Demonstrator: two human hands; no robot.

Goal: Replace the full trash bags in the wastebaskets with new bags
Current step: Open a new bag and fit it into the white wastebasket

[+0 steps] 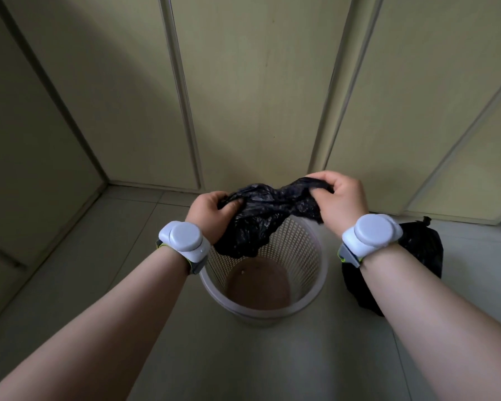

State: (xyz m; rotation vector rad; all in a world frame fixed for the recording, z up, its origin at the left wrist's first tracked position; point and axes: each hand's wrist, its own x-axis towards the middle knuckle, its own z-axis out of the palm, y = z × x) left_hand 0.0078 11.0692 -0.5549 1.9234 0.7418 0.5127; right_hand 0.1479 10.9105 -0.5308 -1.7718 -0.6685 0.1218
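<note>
Now, find the mouth of the new bag (268, 209), bunched and crumpled above the wastebasket (315, 302), lower folds dipping just inside the far rim. Pinch one layer with the left hand (211, 211), curled round the bag's left end, and the other layer with the right hand (340, 198), fingers and thumb gripping the right end; rub the film apart, then pull wide. Shake once to let air in before lowering. Push the bottom down to the basket's base, then fold the edge over the rim all round, snug enough not to slip. Inside the wastebasket, see only a bare brownish bottom with a few small specks, no liner yet. Leave the full bag (422, 247), knotted shut, on the floor (243, 366) just beside the basket on the right; contents hidden. Beyond, note pale cupboard doors (258, 96).
</note>
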